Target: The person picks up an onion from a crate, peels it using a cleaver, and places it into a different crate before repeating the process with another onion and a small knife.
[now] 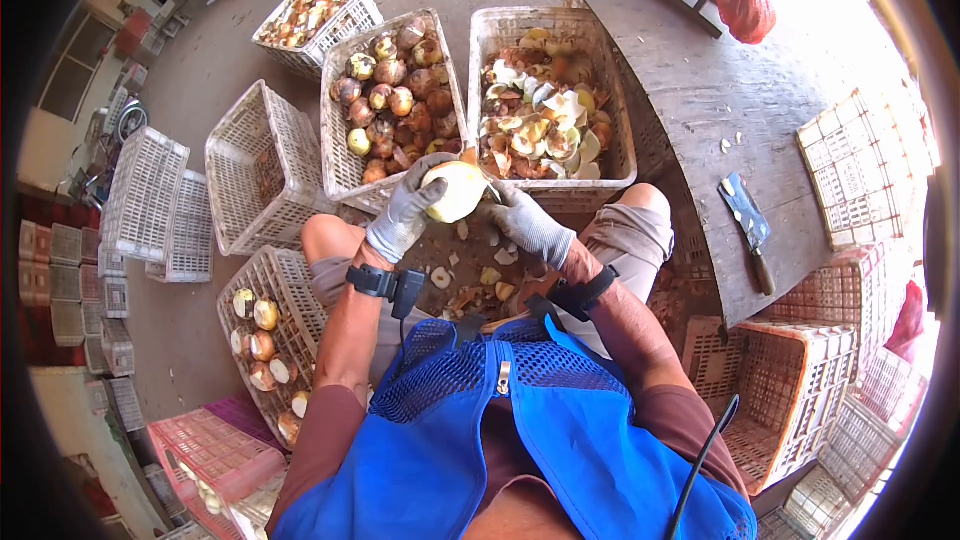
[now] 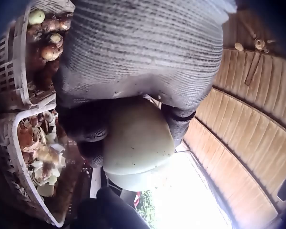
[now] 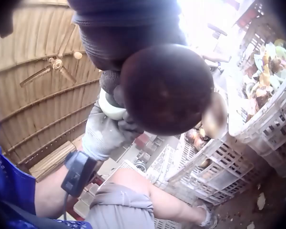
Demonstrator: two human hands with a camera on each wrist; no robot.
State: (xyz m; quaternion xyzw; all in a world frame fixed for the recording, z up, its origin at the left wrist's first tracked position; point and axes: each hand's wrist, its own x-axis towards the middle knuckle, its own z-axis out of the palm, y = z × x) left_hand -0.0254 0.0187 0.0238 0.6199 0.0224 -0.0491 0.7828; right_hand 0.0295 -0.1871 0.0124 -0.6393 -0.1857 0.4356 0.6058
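My gloved left hand [image 1: 405,208] grips a large, pale, mostly peeled onion [image 1: 456,192], fingers and thumb around it. In the left wrist view the onion [image 2: 137,138] shows smooth and whitish below the grey glove. My gloved right hand [image 1: 535,227] is curled beside the onion's right side, holding a small peeling knife [image 1: 493,193] whose thin blade is close to the onion. A dark round shape [image 3: 167,90], close to the lens, covers much of the right hand's work in the right wrist view. Scraps of peel [image 1: 490,276] lie on the ground below the hands.
Ahead stand a crate [image 1: 330,130] of brown-skinned onions and a crate [image 1: 625,145] of peelings. Cut onions [image 1: 266,314] lie on a crate at left. A cleaver [image 1: 748,220] rests on the wooden table [image 1: 690,130] at right. More plastic crates [image 1: 260,175] stand around.
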